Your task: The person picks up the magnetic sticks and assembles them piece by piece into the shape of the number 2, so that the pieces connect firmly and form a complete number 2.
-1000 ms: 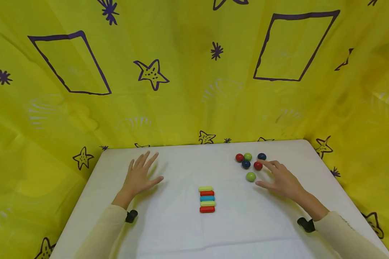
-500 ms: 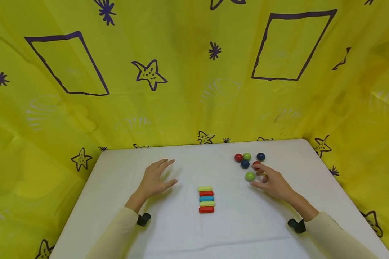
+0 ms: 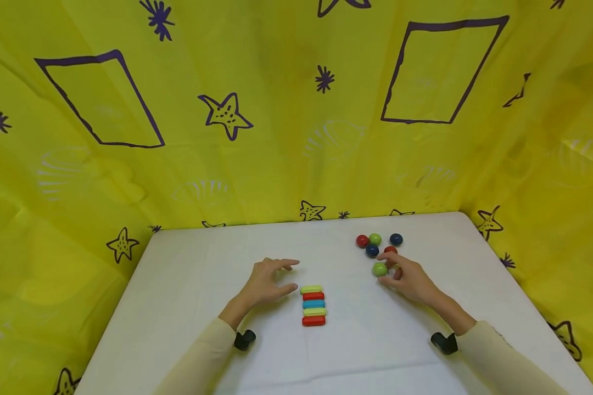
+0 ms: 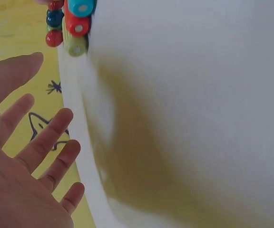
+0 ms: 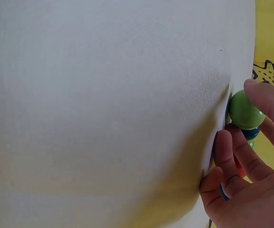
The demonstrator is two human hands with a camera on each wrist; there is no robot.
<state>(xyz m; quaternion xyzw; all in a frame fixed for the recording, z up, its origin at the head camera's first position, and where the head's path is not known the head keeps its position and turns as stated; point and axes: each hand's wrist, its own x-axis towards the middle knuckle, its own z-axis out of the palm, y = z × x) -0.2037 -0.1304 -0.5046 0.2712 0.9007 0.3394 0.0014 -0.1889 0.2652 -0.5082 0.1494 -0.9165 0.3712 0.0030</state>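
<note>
My right hand (image 3: 410,277) is at a light green ball (image 3: 379,269) on the white table, thumb and forefinger curved on either side of it. A narrow gap shows between forefinger and ball in the head view. In the right wrist view the thumb overlaps the edge of the green ball (image 5: 245,110); firm contact cannot be told. My left hand (image 3: 264,282), holding nothing, hovers left of a row of short coloured bars, its fingers spread in the left wrist view. The row runs from a yellow bar (image 3: 311,289) through a blue bar (image 3: 313,304) to a red bar (image 3: 313,321).
Behind the right hand lie a red ball (image 3: 362,241), another green ball (image 3: 375,239), dark blue balls (image 3: 372,250) and a partly hidden red ball (image 3: 391,250). A yellow patterned curtain (image 3: 277,164) surrounds the table (image 3: 188,274) at the back and sides.
My left hand has moved right, up to the row of bars. My right hand has come slightly left and nearer, and its thumb and forefinger have closed in around the front green ball.
</note>
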